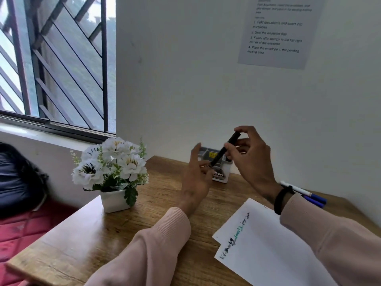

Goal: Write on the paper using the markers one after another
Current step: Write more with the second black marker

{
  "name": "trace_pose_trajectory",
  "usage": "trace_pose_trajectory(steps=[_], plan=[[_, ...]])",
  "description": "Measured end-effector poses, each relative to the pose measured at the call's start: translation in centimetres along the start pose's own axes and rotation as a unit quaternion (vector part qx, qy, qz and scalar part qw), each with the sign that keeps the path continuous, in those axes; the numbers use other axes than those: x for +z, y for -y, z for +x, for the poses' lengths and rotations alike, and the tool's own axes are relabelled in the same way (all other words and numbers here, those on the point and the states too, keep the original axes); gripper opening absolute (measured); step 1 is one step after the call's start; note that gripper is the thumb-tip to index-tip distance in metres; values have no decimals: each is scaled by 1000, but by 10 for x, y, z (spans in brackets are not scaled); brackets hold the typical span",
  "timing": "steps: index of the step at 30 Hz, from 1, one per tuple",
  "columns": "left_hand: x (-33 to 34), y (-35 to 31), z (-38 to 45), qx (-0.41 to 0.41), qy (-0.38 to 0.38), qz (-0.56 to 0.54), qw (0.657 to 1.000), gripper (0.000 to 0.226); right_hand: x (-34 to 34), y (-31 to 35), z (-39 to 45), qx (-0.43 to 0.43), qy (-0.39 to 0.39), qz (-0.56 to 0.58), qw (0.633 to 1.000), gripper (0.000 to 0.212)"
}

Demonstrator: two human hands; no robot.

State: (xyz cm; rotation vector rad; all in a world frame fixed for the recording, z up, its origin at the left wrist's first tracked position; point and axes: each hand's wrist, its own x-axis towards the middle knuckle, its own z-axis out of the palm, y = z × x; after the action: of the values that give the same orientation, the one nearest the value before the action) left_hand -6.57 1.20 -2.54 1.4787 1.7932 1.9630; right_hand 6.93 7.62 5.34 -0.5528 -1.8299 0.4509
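Right hand (250, 156) pinches black marker (224, 149) mid-air, 12 o'clock of paper (268, 248). Left hand (195, 178) relaxed, fingers extended at its lower end. Marker likely light, rigid, smooth; grip the barrel.

There is just one view, from a camera worn on the person's head; it looks forward and down over a wooden table (86, 240), tipped a bit to one side, so the table edge slants; it sits close, so both sleeves come in from the bottom edge and the two hands are near the middle; the white wall (206, 89) fills the far side, and a barred window (53, 65) is up at the left.
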Motion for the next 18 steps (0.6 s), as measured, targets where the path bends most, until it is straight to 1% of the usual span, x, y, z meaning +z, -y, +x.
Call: trace_pose_trajectory(steps=[2, 4, 6, 9, 12, 16, 17, 18], plan=[[-5, -1, 1, -35, -24, -15, 999, 74, 13, 3, 11, -11, -13, 7, 1000, 41], [-8, 2, 0, -66, -38, 18, 997, 63, 29, 1, 21, -29, -15, -9, 999, 40], [-8, 8, -3, -83, -34, 50, 995, 54, 44, -5, 26, -43, 3, -38, 998, 38], [-6, 15, -5, -109, -17, 52, 992, 49, 65, -16, 29, -67, 42, -90, 993, 36], [-3, 18, -6, -96, -1, 51, 994, 47, 77, -27, 32, -84, 84, -167, 979, 34], [0, 23, -6, -79, 30, 69, 994, 48, 77, -29, 31, -71, 159, -239, 955, 41], [-1, 23, -6, -74, 33, 74, 994, 48, 74, -26, 28, -80, 161, -245, 953, 43], [-2, 23, -6, -65, 35, 79, 994, 49, 69, -23, 25, -107, 147, -250, 951, 44]])
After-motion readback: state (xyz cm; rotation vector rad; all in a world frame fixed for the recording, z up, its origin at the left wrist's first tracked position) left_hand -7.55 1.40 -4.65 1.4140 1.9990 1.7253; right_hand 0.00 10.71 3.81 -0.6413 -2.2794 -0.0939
